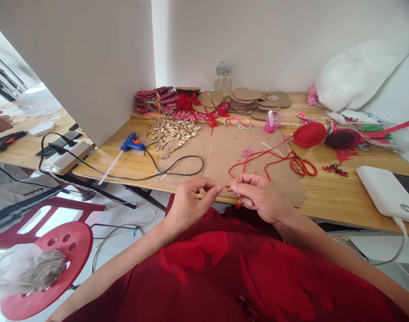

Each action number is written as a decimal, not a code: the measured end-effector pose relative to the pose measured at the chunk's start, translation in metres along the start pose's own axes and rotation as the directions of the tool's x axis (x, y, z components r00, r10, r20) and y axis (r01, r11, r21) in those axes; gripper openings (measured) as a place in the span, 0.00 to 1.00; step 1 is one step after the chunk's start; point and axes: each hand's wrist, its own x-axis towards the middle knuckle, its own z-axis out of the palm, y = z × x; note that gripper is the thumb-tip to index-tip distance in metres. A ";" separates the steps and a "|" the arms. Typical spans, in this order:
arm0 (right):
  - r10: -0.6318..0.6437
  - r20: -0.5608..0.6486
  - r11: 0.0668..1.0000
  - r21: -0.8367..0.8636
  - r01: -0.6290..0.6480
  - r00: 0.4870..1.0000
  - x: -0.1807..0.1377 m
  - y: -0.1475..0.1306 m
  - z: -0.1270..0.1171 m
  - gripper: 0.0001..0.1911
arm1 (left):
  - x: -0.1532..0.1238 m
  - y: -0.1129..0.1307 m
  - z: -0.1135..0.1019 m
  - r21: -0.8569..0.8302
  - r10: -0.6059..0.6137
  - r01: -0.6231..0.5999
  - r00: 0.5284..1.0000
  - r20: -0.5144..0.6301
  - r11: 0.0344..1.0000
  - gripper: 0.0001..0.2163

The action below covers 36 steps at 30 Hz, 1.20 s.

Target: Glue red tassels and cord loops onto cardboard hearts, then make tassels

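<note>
My left hand [188, 202] and my right hand [258, 194] meet at the table's near edge, both pinching a thin red cord [254, 157]. The cord's end sits between the fingertips of the two hands. From there it loops back over a flat cardboard sheet [231, 147] toward a red ball of yarn [309, 134]. Red-handled scissors [303, 165] lie just right of the cord's loops. My lap below the hands is covered in red cloth.
A blue glue gun [132, 143] with a black cable lies left, beside a pile of pale shells [172, 129]. Cardboard hearts [246, 99], red tassels, a jar, a white power bank [388, 192] and a white bag occupy the wooden table [338, 197]. A red stool [58, 250] stands at the left.
</note>
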 end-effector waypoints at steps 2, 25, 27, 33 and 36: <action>0.005 -0.011 1.000 0.000 -0.005 1.000 0.000 -0.001 0.000 0.11 | -0.001 -0.001 -0.003 0.035 0.055 -0.054 0.998 -0.014 0.998 0.09; -0.102 0.005 0.971 -0.218 0.101 0.995 0.002 0.006 0.001 0.11 | 0.001 0.004 -0.005 0.605 0.490 -0.439 0.867 0.090 0.664 0.06; -0.104 0.027 0.968 -0.226 0.108 0.994 0.002 0.005 0.000 0.11 | 0.001 0.003 -0.003 0.555 0.449 -0.419 0.889 0.090 0.719 0.05; -0.112 0.067 0.948 -0.293 0.127 0.991 0.001 0.003 0.000 0.10 | 0.002 -0.002 -0.001 0.454 0.379 -0.394 0.917 0.128 0.799 0.06; -0.122 0.089 0.925 -0.352 0.145 0.989 -0.001 0.002 0.000 0.09 | 0.002 -0.003 -0.002 0.444 0.352 -0.388 0.921 0.166 0.807 0.07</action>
